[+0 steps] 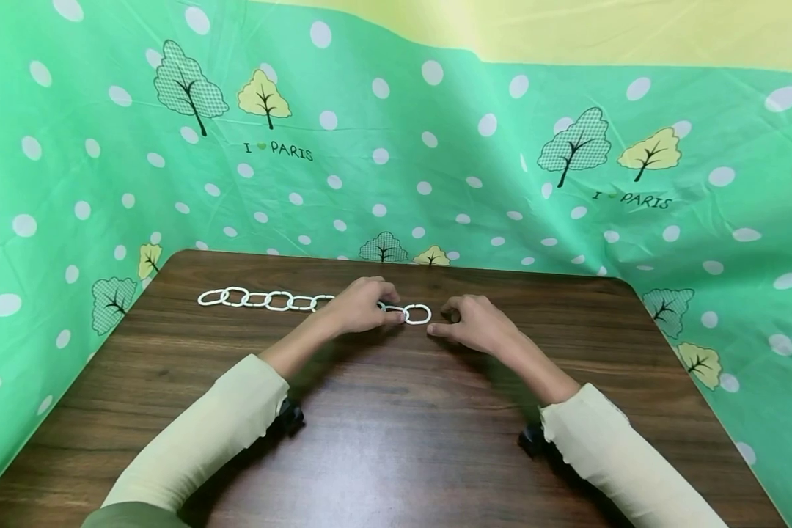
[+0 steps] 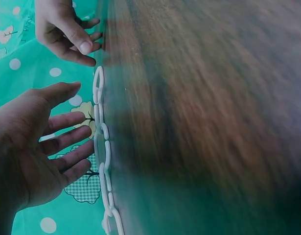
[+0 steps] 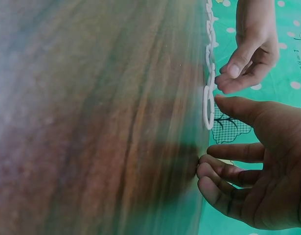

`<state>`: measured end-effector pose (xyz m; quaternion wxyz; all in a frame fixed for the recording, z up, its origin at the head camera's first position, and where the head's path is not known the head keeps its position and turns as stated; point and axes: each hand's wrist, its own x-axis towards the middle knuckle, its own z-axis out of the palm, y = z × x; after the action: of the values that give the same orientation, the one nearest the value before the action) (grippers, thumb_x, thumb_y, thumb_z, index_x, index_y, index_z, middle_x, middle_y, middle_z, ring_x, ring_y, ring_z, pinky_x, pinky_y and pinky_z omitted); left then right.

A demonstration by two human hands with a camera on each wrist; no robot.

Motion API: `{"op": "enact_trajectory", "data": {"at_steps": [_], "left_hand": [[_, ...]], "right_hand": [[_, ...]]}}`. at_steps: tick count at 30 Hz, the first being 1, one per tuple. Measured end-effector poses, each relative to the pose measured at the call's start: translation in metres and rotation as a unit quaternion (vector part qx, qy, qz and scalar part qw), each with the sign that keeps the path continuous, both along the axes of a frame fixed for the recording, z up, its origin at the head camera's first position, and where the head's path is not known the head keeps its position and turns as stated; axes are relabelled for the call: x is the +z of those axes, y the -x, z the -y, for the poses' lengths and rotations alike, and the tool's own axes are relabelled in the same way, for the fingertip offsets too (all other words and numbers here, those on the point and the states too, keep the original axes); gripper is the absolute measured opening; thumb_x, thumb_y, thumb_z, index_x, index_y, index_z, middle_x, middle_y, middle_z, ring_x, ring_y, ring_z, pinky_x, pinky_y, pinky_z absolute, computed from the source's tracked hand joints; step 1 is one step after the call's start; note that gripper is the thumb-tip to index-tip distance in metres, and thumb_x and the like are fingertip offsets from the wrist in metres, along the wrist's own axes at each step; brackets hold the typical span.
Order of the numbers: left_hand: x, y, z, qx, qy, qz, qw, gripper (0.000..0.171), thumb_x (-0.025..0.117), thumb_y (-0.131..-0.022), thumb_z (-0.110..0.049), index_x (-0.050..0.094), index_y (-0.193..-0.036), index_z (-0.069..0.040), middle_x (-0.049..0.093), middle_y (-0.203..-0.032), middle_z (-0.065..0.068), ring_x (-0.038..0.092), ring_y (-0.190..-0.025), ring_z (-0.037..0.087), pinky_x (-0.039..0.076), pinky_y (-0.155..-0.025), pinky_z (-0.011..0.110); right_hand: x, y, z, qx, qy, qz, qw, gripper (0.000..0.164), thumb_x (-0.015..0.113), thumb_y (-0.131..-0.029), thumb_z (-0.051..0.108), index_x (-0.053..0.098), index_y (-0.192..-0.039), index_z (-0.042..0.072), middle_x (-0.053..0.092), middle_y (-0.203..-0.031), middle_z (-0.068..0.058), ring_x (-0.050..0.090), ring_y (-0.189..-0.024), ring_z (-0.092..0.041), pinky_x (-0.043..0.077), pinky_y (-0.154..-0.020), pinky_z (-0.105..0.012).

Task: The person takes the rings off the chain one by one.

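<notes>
A chain of white oval links [image 1: 279, 292] lies in a row along the far part of the brown table. My left hand [image 1: 361, 305] is over the right part of the chain and hides several links. In the left wrist view its fingers [image 2: 67, 139] are spread and nearly straight beside the chain. Just past the chain's end link [image 1: 430, 315], my right hand [image 1: 478, 323] holds nothing. The right wrist view shows its thumb [image 3: 236, 107] stretched out near that link, with the other fingers loosely bent at the table.
The brown wooden table [image 1: 396, 440] has rounded far corners. A green polka-dot cloth [image 1: 429, 139] with printed trees hangs behind it and at both sides. Black devices [image 1: 289, 418] show at both wrists, under pale sleeves.
</notes>
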<state>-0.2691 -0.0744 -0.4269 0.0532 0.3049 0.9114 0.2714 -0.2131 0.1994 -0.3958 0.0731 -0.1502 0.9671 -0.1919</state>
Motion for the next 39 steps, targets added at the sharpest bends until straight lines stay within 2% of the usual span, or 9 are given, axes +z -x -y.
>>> {"op": "enact_trajectory", "data": {"at_steps": [5,12,16,17,22,25,29,34,39], "left_hand": [[0.021,-0.011,-0.009,0.012,0.009,0.02,0.9997,0.038,0.081,-0.104,-0.039,0.08,-0.126,-0.008,0.081,-0.129,0.008,0.073,-0.13,0.029,0.056,-0.118,0.049],[-0.042,0.039,-0.009,-0.008,-0.003,-0.011,0.9999,0.036,0.078,-0.104,-0.052,0.082,-0.122,-0.02,0.082,-0.126,-0.002,0.072,-0.131,0.021,0.053,-0.119,0.044],[-0.047,0.042,-0.012,-0.002,-0.003,-0.007,1.0,0.029,0.081,-0.104,-0.045,0.082,-0.12,-0.021,0.084,-0.122,-0.003,0.075,-0.126,0.021,0.057,-0.115,0.044],[-0.045,0.04,-0.012,0.001,-0.003,-0.003,1.0,0.028,0.081,-0.104,-0.043,0.082,-0.12,-0.02,0.084,-0.121,-0.002,0.075,-0.124,0.021,0.058,-0.113,0.044],[-0.003,0.009,-0.017,0.017,-0.002,0.04,0.9991,0.028,0.082,-0.105,-0.032,0.081,-0.124,-0.01,0.085,-0.121,0.007,0.077,-0.125,0.027,0.058,-0.115,0.049],[0.015,-0.004,-0.019,0.022,0.0,0.046,0.9987,0.027,0.081,-0.106,-0.027,0.081,-0.125,-0.008,0.085,-0.122,0.009,0.077,-0.124,0.029,0.058,-0.115,0.048],[0.02,-0.007,-0.021,0.031,0.004,0.05,0.9983,0.026,0.08,-0.107,-0.023,0.08,-0.127,-0.007,0.085,-0.123,0.011,0.078,-0.123,0.028,0.058,-0.115,0.046],[0.019,-0.005,-0.022,0.039,-0.005,0.072,0.9967,0.023,0.079,-0.107,-0.019,0.081,-0.126,-0.007,0.085,-0.122,0.012,0.078,-0.122,0.029,0.059,-0.114,0.046],[0.016,-0.003,-0.023,0.04,-0.015,0.087,0.9952,0.019,0.079,-0.106,-0.016,0.082,-0.124,-0.008,0.085,-0.119,0.01,0.077,-0.119,0.027,0.059,-0.111,0.044]], "right_hand": [[0.0,0.004,0.0,-0.005,0.009,0.003,1.0,0.053,0.084,-0.101,0.048,0.078,-0.131,0.004,0.081,-0.11,-0.01,0.072,-0.1,-0.024,0.062,-0.095,-0.05],[0.0,0.008,0.0,-0.009,0.03,0.028,0.999,0.057,0.083,-0.102,0.047,0.076,-0.137,0.002,0.081,-0.106,-0.008,0.071,-0.093,-0.019,0.061,-0.09,-0.045],[0.0,0.012,0.0,-0.011,0.042,0.044,0.998,0.058,0.083,-0.102,0.046,0.075,-0.139,0.002,0.082,-0.106,-0.008,0.073,-0.09,-0.018,0.06,-0.086,-0.042],[-0.001,0.014,0.0,-0.011,0.044,0.047,0.998,0.057,0.083,-0.103,0.045,0.075,-0.139,0.003,0.082,-0.106,-0.008,0.072,-0.089,-0.018,0.06,-0.085,-0.041],[-0.002,0.022,0.002,-0.007,0.048,0.055,0.997,0.049,0.082,-0.104,0.039,0.077,-0.137,0.003,0.082,-0.112,-0.01,0.069,-0.091,-0.019,0.055,-0.083,-0.036],[-0.003,0.028,0.003,-0.001,0.059,0.063,0.996,0.047,0.084,-0.104,0.038,0.078,-0.135,0.003,0.081,-0.11,-0.009,0.068,-0.091,-0.02,0.054,-0.083,-0.036],[-0.017,0.044,0.0,0.012,0.07,0.061,0.996,0.047,0.087,-0.1,0.042,0.08,-0.13,0.006,0.08,-0.103,-0.005,0.067,-0.088,-0.018,0.053,-0.079,-0.034],[-0.051,0.073,-0.007,0.015,0.072,0.067,0.995,0.045,0.089,-0.099,0.045,0.08,-0.127,0.011,0.079,-0.102,-0.003,0.068,-0.086,-0.019,0.054,-0.075,-0.036],[-0.07,0.085,-0.008,0.007,0.082,0.065,0.994,0.03,0.091,-0.098,0.038,0.08,-0.117,0.018,0.077,-0.093,0.004,0.068,-0.079,-0.015,0.053,-0.07,-0.032]]}}
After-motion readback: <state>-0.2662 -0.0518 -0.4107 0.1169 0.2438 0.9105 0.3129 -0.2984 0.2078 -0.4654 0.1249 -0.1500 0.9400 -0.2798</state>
